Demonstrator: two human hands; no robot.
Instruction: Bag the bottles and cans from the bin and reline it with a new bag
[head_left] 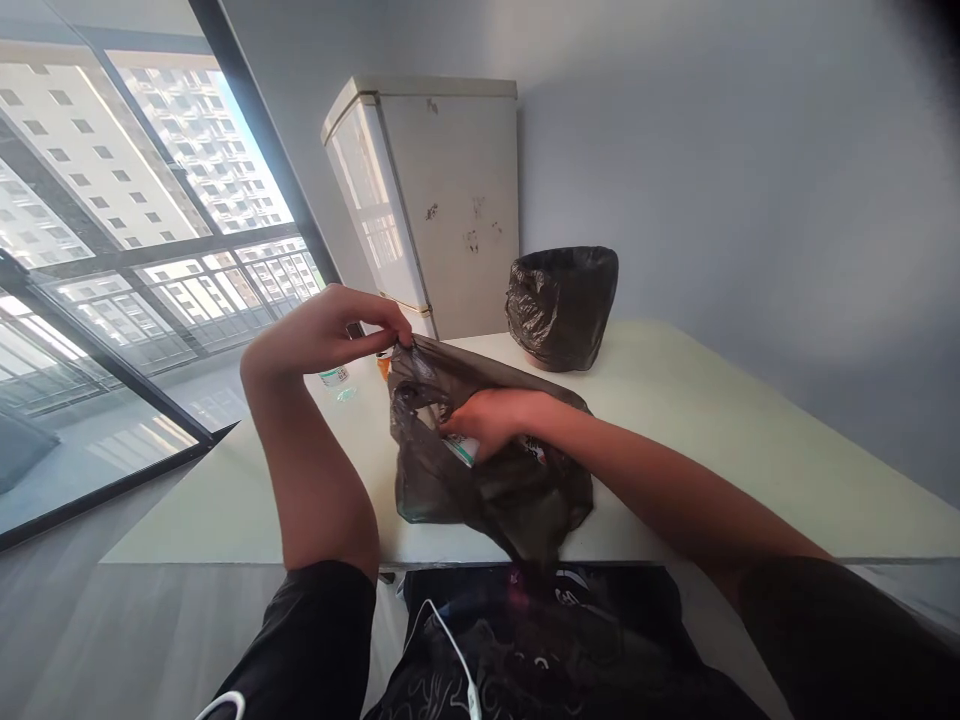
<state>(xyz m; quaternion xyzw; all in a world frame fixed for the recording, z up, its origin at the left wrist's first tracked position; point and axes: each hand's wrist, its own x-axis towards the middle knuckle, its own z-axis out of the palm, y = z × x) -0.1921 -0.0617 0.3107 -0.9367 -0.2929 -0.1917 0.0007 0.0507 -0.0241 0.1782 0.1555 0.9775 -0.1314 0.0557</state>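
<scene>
The rim of a dark, half-see-through plastic bag [480,490] is pinched between thumb and fingertips of the left hand [337,335], and that edge is lifted above the table [675,420], so the mouth is held open. The right hand [487,420] is pushed into the mouth, with its fingers curled against a white packet [463,450] edged in teal. Whether that grip is closed on the packet or only resting on it cannot be told, since the fingertips are hidden by the film. The bag itself lies on the near part of the table, and its lower end hangs over the front edge.

The step in hand is judged to be the handling of contents inside the opened bag. Any further move would call for the pinched rim to be held high and taut, so that the film is not dragged in with the right hand.

Just behind the left hand a small clear container [334,377] with a printed label is seen, but its writing is too small to be read. The packet's print and some red marks through the film are likewise illegible. Farther back stand a bin [562,305] lined with black plastic and a stained white fridge [427,200].
</scene>
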